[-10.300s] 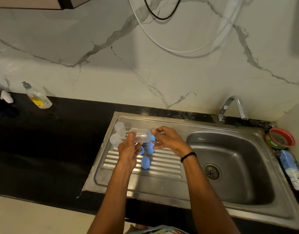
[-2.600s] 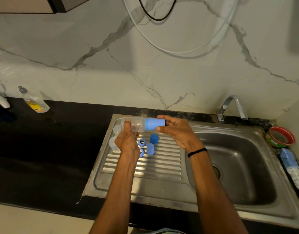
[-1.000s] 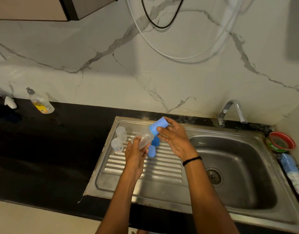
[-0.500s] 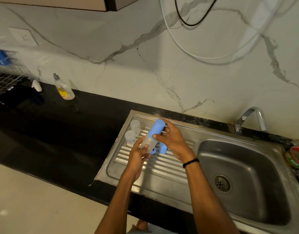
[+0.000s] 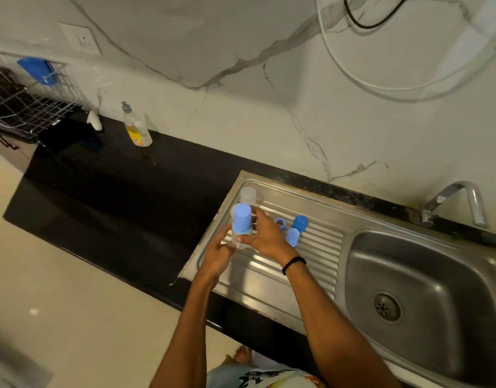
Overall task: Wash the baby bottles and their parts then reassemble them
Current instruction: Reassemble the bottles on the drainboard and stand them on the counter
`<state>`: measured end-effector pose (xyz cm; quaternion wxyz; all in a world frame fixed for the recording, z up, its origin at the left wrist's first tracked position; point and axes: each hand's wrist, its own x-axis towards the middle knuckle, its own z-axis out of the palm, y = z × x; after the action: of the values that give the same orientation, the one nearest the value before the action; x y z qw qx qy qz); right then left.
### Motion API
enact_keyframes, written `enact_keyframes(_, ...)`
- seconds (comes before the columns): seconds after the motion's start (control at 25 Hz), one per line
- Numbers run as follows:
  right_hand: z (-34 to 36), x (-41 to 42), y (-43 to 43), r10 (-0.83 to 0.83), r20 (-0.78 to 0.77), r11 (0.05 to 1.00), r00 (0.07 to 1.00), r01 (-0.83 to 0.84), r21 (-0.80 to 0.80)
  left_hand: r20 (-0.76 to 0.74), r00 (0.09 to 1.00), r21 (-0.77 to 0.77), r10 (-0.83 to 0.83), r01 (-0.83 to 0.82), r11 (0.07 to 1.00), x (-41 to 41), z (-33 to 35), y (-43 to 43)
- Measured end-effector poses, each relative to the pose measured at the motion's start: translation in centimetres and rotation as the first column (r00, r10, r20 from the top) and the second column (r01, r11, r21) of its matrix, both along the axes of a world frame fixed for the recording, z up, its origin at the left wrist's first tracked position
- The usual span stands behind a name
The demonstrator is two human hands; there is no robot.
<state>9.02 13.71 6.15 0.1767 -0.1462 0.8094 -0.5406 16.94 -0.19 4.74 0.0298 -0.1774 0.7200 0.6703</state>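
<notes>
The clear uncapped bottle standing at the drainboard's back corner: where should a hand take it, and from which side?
Wrap the fingers round the mid-wall of the clear bottle, probably coming from its left. It seems to stand upright, a plain cylinder; the capped bottle in the right hand sits just in front, and blue caps lie to its right.

No text can be read; the yellow label (image 5: 134, 134) on the dish-soap bottle (image 5: 136, 127) is blurred; the dark print on the shirt (image 5: 265, 380) is illegible.
</notes>
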Motion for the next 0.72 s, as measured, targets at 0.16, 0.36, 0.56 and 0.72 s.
enact_keyframes(0.16,-2.2,-0.3,-2.1,0.018,0.025,0.998,1.0,-0.02,0.067,0.053,0.999,-0.014,-0.015,0.016,1.0,-0.2,-0.7,-3.6)
enact_keyframes(0.36,-3.6,-0.8,-4.2,0.01,0.043,0.998,0.999,-0.013,0.064,0.106,0.994,-0.011,-0.017,0.018,1.0,-0.9,-1.9,-5.6)
enact_keyframes(0.56,-5.2,-1.2,-5.3,0.015,0.074,0.996,0.997,-0.021,0.084,0.158,0.987,-0.027,-0.013,0.017,0.999,-1.3,-3.6,-6.6)
enact_keyframes(0.72,-6.2,-1.5,-5.7,-0.003,0.121,0.997,0.993,-0.006,0.08,0.187,0.982,-0.034,-0.021,0.028,0.999,-1.6,-4.3,-6.6)
